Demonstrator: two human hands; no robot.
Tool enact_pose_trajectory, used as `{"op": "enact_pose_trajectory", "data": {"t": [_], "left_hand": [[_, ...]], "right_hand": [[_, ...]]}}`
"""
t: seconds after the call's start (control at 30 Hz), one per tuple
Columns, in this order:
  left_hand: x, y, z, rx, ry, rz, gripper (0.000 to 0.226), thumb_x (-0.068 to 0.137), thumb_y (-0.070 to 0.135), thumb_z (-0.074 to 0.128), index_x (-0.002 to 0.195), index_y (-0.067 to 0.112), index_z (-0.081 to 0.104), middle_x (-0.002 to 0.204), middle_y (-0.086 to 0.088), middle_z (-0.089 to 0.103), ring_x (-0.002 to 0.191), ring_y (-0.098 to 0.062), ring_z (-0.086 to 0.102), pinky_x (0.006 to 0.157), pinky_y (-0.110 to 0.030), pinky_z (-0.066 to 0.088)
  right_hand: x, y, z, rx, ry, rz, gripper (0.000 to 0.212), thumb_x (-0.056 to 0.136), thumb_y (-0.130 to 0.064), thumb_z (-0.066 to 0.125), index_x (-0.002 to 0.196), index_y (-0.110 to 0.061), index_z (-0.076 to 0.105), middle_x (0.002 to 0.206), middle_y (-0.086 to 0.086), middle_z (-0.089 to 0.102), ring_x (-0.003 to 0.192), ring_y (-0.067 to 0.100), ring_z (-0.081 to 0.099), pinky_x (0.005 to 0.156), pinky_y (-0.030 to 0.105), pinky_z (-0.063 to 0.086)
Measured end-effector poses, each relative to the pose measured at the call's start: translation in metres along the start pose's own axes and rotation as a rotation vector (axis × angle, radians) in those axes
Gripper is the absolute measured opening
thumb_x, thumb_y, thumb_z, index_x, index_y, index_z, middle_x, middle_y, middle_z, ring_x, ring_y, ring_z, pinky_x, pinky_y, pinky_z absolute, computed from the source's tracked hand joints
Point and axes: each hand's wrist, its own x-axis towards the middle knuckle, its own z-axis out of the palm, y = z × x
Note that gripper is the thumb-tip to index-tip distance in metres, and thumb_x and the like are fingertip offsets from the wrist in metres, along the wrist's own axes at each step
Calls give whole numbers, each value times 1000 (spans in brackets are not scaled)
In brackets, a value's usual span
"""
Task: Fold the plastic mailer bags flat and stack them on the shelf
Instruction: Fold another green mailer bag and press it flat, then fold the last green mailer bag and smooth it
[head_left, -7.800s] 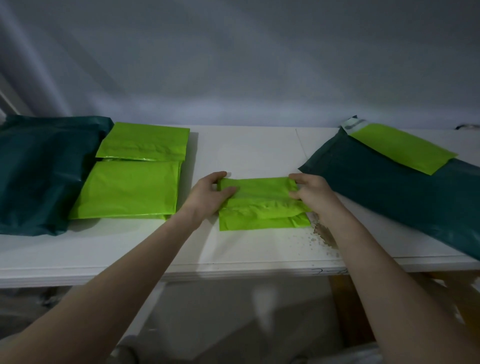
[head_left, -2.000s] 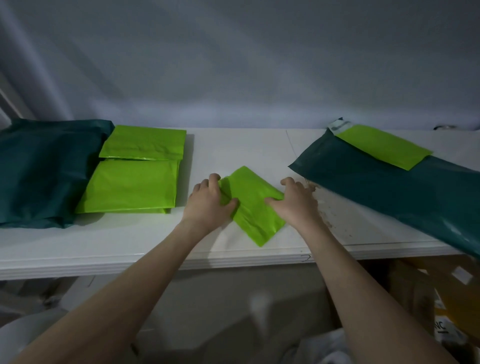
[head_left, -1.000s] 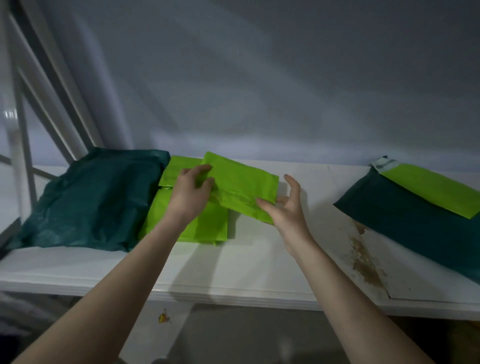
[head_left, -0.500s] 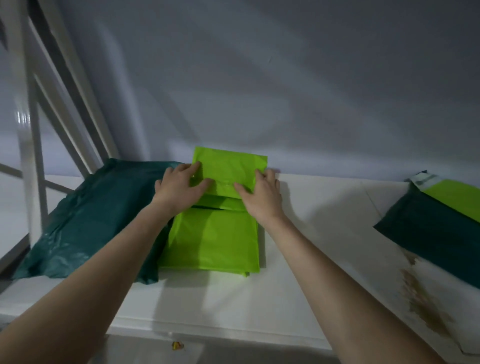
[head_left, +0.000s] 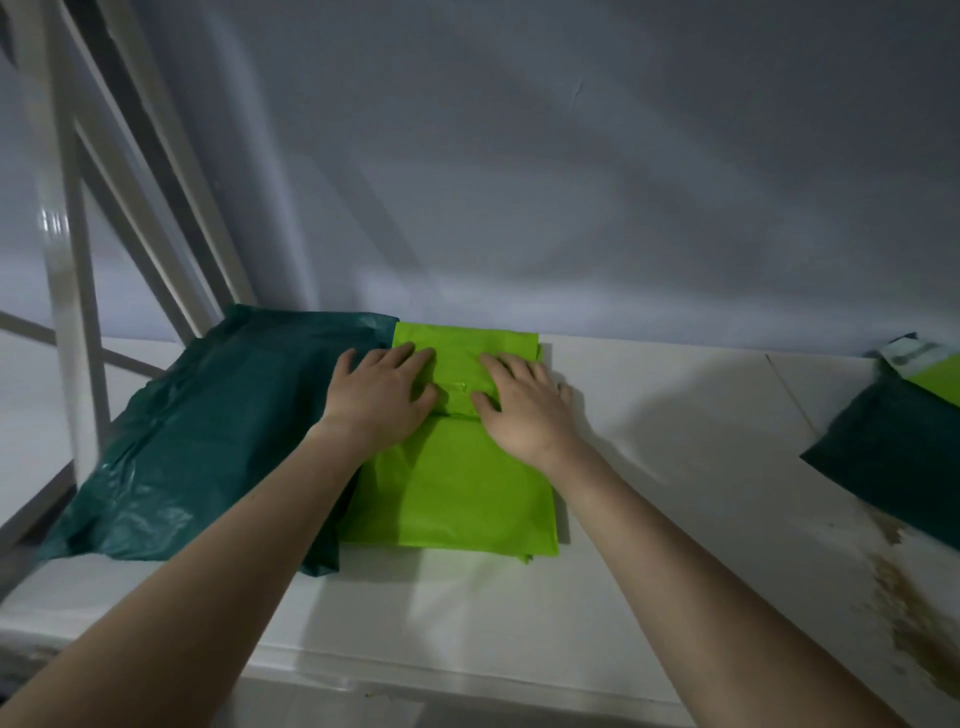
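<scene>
Head view, from the left: white slanted frame bars (head_left: 67, 291) rise at the edge of the white shelf (head_left: 675, 467), and a dark green bag (head_left: 218, 441) lies crumpled beside them. Touching its right edge is a pile of bright green mailer bags (head_left: 457, 488), and on the far end of that pile, against the wall (head_left: 519, 182), sits the small folded green mailer (head_left: 462, 353).

Both hands lie palm-down on that folded mailer. The left hand (head_left: 376, 402) is spread flat, fingers apart and gripping nothing, partly over the edge where the dark bag meets the green pile. The right hand (head_left: 519, 408) is likewise flat and splayed, pressing near the mailer's right edge, with a strip of green showing between the two thumbs. Far right, another dark green bag (head_left: 893, 467) carries a green mailer with a white strip (head_left: 930, 369), apparently waiting its turn. A brown stain (head_left: 904, 608) marks the shelf near it.

The step in hand looks like pressing the folded mailer down onto the pile. To do it well, push from the middle outward so trapped air escapes, line its edges up with the mailers beneath, and lift both palms straight up, since slick plastic tends to spring open or slide.
</scene>
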Motion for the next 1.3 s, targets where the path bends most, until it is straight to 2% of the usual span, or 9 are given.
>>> {"op": "enact_pose_trajectory", "data": {"t": [0.1, 0.23, 0.4, 0.63, 0.8, 1.0, 1.17, 1.3], "left_hand": [[1, 0, 3, -23, -61, -18, 54, 98, 45, 22, 148, 28, 15, 157, 4, 16, 143, -16, 18, 116, -48, 0], [-1, 5, 3, -97, -33, -44, 54, 97, 40, 24, 145, 15, 20, 155, -2, 23, 144, -15, 14, 117, -49, -2], [-7, 10, -8, -73, -28, -65, 57, 98, 40, 20, 149, 15, 14, 158, -2, -10, 146, -15, -9, 115, -51, -7], [-22, 42, -39, -92, 86, 2, 59, 99, 40, 21, 151, 20, 3, 157, -1, -16, 144, -14, -16, 116, -46, -8], [-29, 90, -63, -157, 211, 85, 59, 98, 41, 27, 150, 20, 8, 159, 0, -6, 146, -14, -7, 116, -46, -3], [-31, 169, -81, -342, 304, 208, 64, 97, 40, 35, 151, 20, 7, 159, 4, 4, 146, -13, 2, 117, -39, 5], [-31, 237, -83, -425, 306, 309, 67, 96, 41, 37, 150, 18, 5, 159, 3, 7, 146, -13, 4, 118, -39, 5], [-30, 289, -69, -417, 244, 378, 68, 96, 44, 33, 150, 19, 0, 159, 4, 1, 146, -12, -1, 119, -38, 1]], "right_hand": [[3, 0, 1, 3, -80, 21, 54, 98, -42, 31, 148, -28, 18, 156, -6, 18, 142, 20, 17, 112, 55, 16], [2, 0, -2, 44, -98, 32, 56, 98, -42, 30, 150, -28, 12, 158, -7, 10, 144, 18, 11, 112, 55, 11], [-6, 1, -18, 134, 13, -8, 61, 97, -41, 37, 150, -27, 12, 159, -7, 3, 146, 16, 4, 115, 51, 8], [-29, 20, -57, 114, 44, -20, 65, 94, -41, 44, 150, -24, 15, 159, -5, 2, 146, 17, 5, 117, 48, 13], [-58, 49, -102, 89, 93, 19, 64, 94, -35, 46, 149, -21, 18, 159, -3, 5, 145, 18, 8, 115, 48, 18], [-103, 114, -157, 67, 212, 131, 61, 95, -35, 44, 149, -21, 19, 159, -3, 9, 145, 17, 11, 115, 44, 19], [-145, 182, -193, 39, 308, 236, 61, 94, -30, 49, 148, -19, 23, 158, 0, 14, 144, 20, 15, 115, 40, 20], [-177, 234, -211, 15, 330, 344, 61, 94, -28, 49, 148, -18, 23, 158, 0, 15, 144, 22, 16, 112, 39, 23]]}}
